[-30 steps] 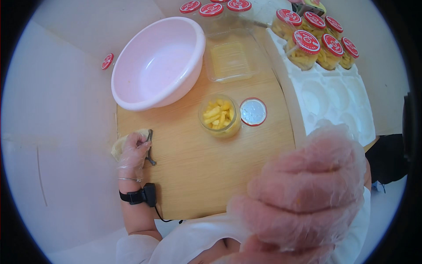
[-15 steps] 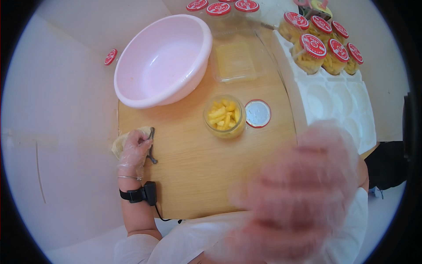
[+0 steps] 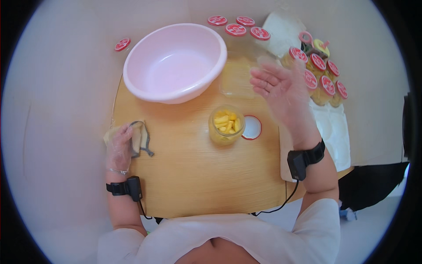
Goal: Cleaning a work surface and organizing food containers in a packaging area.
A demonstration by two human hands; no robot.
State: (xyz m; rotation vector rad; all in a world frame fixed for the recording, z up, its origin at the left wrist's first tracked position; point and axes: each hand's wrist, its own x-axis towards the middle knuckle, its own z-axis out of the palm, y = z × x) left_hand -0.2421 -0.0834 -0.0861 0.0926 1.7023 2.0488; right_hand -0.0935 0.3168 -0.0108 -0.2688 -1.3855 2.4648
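My left hand (image 3: 118,145), in a clear thin glove, rests at the table's left edge with its fingers closed on a beige cloth (image 3: 141,135) with a dark edge. My right hand (image 3: 283,90), also gloved, is raised over the far right side, palm turned up and fingers stretched out, with nothing in it. It partly hides the lidded jars behind. Mid-table, an uncapped glass jar (image 3: 226,125) holds yellow fruit pieces. Close against its right side lies a red-rimmed lid (image 3: 252,127), pale inner side up.
A large pink basin (image 3: 176,66) stands at the far left, a clear plastic container (image 3: 239,83) beside it. Several red-lidded jars (image 3: 326,86) sit in a white foam tray (image 3: 340,136) at right. More red lids (image 3: 235,29) show at the back. A cable (image 3: 281,204) hangs from my right wrist.
My right hand has swung from close in front of the camera, lower right, to the far right side. My left hand stays on the cloth, which looks more spread. The view has shifted.
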